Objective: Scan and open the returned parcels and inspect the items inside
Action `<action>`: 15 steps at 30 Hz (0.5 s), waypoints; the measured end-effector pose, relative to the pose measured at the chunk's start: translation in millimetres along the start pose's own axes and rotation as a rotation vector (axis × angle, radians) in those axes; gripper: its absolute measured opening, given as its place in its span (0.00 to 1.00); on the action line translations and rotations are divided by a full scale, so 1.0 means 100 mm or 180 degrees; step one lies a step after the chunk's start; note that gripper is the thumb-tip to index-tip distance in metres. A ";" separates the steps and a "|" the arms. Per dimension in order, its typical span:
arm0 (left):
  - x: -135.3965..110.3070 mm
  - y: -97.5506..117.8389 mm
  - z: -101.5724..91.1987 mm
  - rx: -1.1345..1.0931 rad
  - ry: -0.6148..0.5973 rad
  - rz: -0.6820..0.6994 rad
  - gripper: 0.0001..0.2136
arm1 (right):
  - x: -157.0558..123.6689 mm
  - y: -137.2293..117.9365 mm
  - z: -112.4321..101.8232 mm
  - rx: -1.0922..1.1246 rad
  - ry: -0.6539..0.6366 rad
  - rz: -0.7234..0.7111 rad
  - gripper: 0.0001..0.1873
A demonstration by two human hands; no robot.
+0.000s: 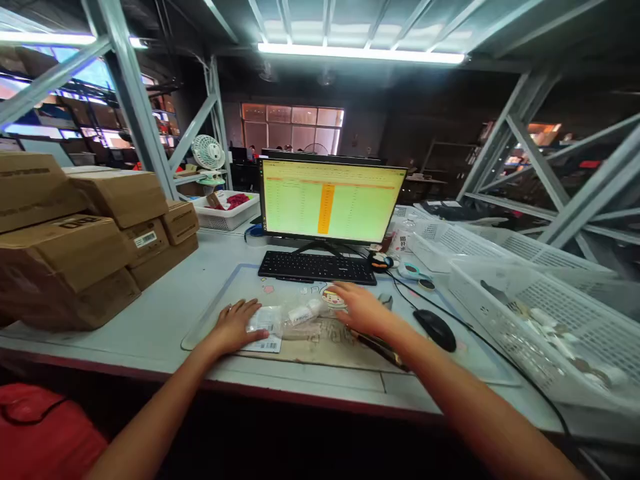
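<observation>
My left hand (234,327) lies flat with its fingers apart. Its thumb and fingertips rest at the edge of a clear plastic packet with a white printed label (271,341). Beside that, on the desk mat (225,293), lies a clear bag with a small white labelled item (305,312) in it. My right hand (367,310) is held over the mat to the right of the bag, fingers stretched out and nothing visible in them. Beneath its wrist is a dark long-handled tool (383,350), partly hidden, kind unclear.
Behind the mat stand a black keyboard (317,267) and a lit monitor (333,203). A mouse (435,330) and its cable lie right, near white plastic baskets (500,320) with small items. Cardboard boxes (65,260) are stacked left; a white basket (227,215) stands behind them.
</observation>
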State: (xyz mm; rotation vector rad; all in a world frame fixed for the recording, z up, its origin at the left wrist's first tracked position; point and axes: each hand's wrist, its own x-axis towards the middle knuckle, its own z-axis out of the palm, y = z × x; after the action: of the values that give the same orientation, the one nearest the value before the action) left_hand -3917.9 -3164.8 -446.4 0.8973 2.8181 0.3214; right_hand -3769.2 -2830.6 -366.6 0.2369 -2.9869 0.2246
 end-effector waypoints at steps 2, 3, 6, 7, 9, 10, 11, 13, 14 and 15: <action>0.00 0.02 0.00 0.0043 0.0128 -0.0082 0.37 | 0.36 -0.41 0.14 0.0044 -0.0244 -0.0056 0.31; 0.00 0.06 -0.03 0.0059 0.0158 -0.0135 0.35 | 0.50 -0.55 0.22 0.0047 -0.0354 0.0015 0.27; -0.05 0.18 -0.14 0.0164 0.0182 -0.0197 0.28 | 0.68 -0.72 0.38 0.0131 -0.0450 0.0195 0.17; -0.07 0.22 -0.18 0.0233 0.0187 -0.0201 0.27 | 0.67 -0.70 0.37 0.0197 -0.0415 0.0228 0.15; -0.12 0.27 -0.23 0.0309 0.0209 -0.0241 0.26 | 0.54 -0.51 0.26 0.0373 -0.0263 0.0331 0.16; -0.15 0.29 -0.24 0.0287 0.0209 -0.0298 0.26 | 0.43 -0.34 0.16 0.0471 -0.0127 0.0442 0.15; -0.18 0.29 -0.24 0.0222 0.0197 -0.0367 0.28 | 0.28 -0.13 0.04 0.0573 0.0051 0.0615 0.15; -0.23 0.25 -0.21 0.0047 0.0137 -0.0489 0.34 | -0.09 0.40 -0.25 0.0784 0.0525 0.1176 0.12; -0.24 0.21 -0.18 -0.0017 0.0107 -0.0516 0.37 | -0.32 0.69 -0.40 0.0899 0.0800 0.1551 0.11; -0.25 0.14 -0.15 -0.0059 0.0085 -0.0520 0.39 | -0.57 0.99 -0.57 0.1015 0.1110 0.1984 0.09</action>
State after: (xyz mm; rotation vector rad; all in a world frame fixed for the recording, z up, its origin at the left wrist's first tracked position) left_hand -3893.1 -3170.1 -426.4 0.6581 2.8841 0.3381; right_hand -3722.7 -2716.8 -333.2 -0.6454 -2.5690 0.7202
